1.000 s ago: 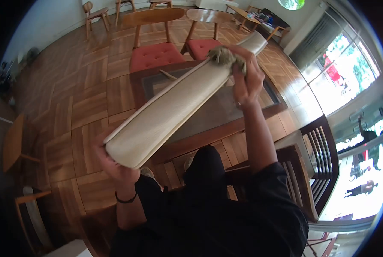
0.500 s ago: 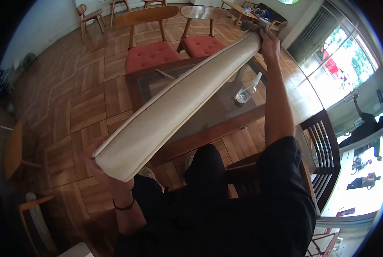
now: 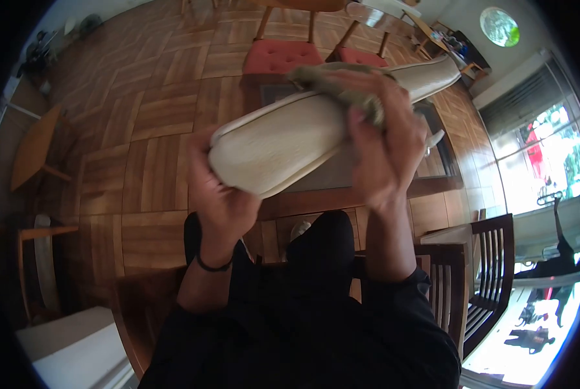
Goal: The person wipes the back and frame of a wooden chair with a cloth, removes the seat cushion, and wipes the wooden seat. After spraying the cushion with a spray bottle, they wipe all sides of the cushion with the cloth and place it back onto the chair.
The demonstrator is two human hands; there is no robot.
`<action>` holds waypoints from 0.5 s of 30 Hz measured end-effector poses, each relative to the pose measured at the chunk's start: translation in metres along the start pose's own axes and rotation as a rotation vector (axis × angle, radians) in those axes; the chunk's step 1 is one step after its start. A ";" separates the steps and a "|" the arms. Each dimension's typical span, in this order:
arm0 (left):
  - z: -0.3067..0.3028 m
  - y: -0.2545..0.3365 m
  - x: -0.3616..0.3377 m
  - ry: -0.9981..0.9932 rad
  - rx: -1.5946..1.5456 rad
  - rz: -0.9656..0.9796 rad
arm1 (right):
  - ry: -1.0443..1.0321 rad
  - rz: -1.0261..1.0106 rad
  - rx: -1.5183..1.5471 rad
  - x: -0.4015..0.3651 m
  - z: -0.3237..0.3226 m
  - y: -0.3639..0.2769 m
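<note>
A long beige padded cushion (image 3: 277, 142) with piped edges is held up over a glass-topped table, slanting from lower left to upper right. My left hand (image 3: 222, 194) is closed around its near end, thumb on the underside edge and fingers at the left side. On the cushion's upper face, around its middle, my right hand (image 3: 390, 142) holds a greenish-brown cloth (image 3: 348, 91), bunched under the fingers. The right hand and cloth are blurred by motion. Part of a clear bottle with a white nozzle (image 3: 435, 139) shows behind my right wrist.
The wooden table (image 3: 303, 202) stands just beyond my knees. Two chairs with red seats (image 3: 282, 57) are on its far side. A slatted dark chair (image 3: 491, 279) stands at my right, and wooden chairs (image 3: 37, 152) are at left. Windows line the right side.
My right hand with the cloth has come from the cushion's far end down to its middle. My left hand and the near end have moved up and right; the view has shifted.
</note>
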State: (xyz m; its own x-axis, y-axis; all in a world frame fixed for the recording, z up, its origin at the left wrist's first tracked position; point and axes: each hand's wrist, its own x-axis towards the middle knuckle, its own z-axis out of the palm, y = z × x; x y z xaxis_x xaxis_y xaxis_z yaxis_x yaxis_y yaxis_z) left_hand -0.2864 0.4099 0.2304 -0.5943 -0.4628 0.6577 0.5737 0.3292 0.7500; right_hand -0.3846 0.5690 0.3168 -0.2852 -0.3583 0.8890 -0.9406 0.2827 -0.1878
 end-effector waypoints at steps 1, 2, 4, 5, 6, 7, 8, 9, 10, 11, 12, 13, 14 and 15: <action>0.003 -0.001 0.002 -0.007 -0.023 0.038 | -0.015 -0.108 0.012 0.003 0.012 -0.018; 0.005 -0.005 0.003 0.001 -0.059 0.079 | -0.022 -0.153 0.033 0.006 0.020 -0.033; 0.010 0.004 0.008 0.002 -0.094 0.026 | -0.026 -0.222 0.068 0.011 0.034 -0.056; 0.009 0.007 0.010 -0.011 -0.088 0.014 | -0.039 -0.242 0.030 0.013 0.036 -0.060; 0.003 0.008 0.010 -0.050 -0.033 0.028 | -0.051 -0.262 -0.008 0.016 0.038 -0.065; 0.001 0.008 0.010 -0.072 -0.063 0.004 | -0.082 -0.277 -0.095 0.018 0.035 -0.063; -0.002 0.008 0.009 -0.093 -0.093 -0.021 | -0.081 -0.294 -0.156 0.021 0.034 -0.058; 0.002 0.006 0.007 -0.096 -0.210 -0.081 | -0.079 -0.312 -0.217 0.023 0.034 -0.053; 0.001 -0.007 0.009 -0.118 -0.165 0.011 | -0.077 -0.329 -0.277 0.025 0.033 -0.047; 0.000 -0.019 0.010 -0.135 -0.122 0.105 | -0.047 -0.358 -0.300 0.026 0.034 -0.042; -0.013 -0.031 0.005 -0.146 0.060 0.068 | -0.014 -0.386 -0.326 0.030 0.034 -0.037; -0.029 -0.043 0.000 -0.157 0.241 0.031 | 0.027 -0.428 -0.263 0.035 0.033 -0.033; -0.046 -0.058 -0.006 -0.166 0.420 -0.008 | 0.063 -0.436 -0.290 0.043 0.030 -0.028; -0.061 -0.079 -0.021 -0.137 0.524 -0.125 | 0.100 -0.444 -0.317 0.051 0.025 -0.021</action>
State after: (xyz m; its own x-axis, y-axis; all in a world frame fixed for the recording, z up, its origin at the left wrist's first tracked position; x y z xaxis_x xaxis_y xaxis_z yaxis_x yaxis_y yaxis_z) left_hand -0.2845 0.3433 0.1528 -0.7274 -0.4250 0.5387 0.1576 0.6606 0.7340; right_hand -0.3844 0.5223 0.3558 0.1598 -0.4227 0.8921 -0.8607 0.3828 0.3356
